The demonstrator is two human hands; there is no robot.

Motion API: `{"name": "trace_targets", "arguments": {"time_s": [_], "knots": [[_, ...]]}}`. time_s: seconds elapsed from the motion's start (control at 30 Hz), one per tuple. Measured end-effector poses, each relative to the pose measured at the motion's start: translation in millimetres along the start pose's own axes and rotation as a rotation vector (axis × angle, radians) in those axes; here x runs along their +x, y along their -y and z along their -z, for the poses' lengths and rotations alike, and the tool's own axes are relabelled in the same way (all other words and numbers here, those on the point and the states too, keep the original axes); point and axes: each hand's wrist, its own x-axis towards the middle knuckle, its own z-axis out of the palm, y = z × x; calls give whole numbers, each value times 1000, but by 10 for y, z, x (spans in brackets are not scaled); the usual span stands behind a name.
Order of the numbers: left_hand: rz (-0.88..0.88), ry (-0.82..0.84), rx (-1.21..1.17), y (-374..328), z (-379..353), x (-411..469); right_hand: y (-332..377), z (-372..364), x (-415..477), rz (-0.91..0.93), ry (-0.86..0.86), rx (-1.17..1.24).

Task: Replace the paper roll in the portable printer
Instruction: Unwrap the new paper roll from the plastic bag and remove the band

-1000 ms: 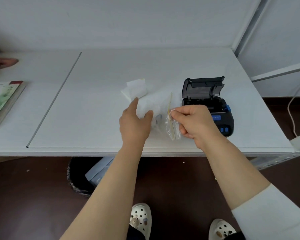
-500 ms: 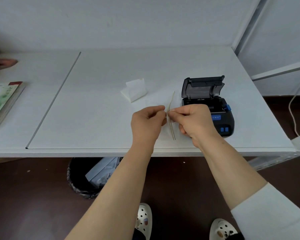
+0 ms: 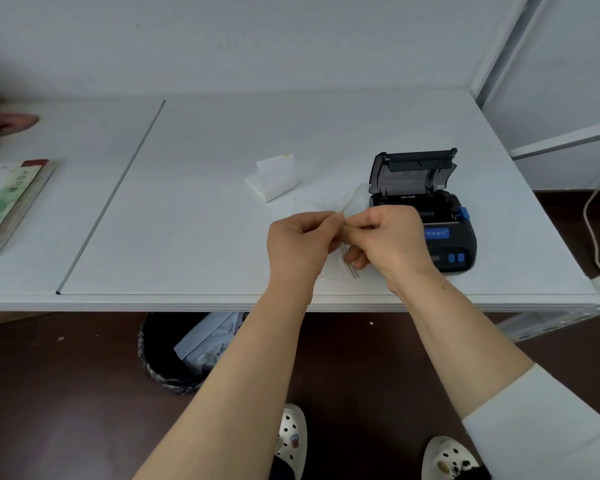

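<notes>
Pinching the mouth of a clear bag (image 3: pixel 352 202) between them, the left hand (image 3: pixel 300 242) and right hand (image 3: pixel 388 239) meet knuckle to knuckle over the white bench (image 3: pixel 205 237), fingers curled tight on the bag's thin strip. Whether a roll lies inside the bag cannot be told. Just right of the hands sits the black printer (image 3: pixel 440 233), its lid upright and its paper bay bare. A folded paper (image 3: pixel 274 176) lies behind the hands. Under the bench's front edge stands a bin (image 3: pixel 163 355).
</notes>
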Motion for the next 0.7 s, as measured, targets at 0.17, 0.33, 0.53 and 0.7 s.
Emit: {"name": "trace_targets", "arguments": {"time_s": [0.17,0.33,0.53,0.7], "knots": [[-7,-4,42,-30,34,24,74,44,-28,-49,87,106],[-18,-13,48,-43,60,21,108,56,-18,-60,87,105],[-12,-26,49,-84,40,3,105,51,-1,-19,23,42],[-15,9,76,-94,30,-15,103,70,-4,-29,-9,-27]]}}
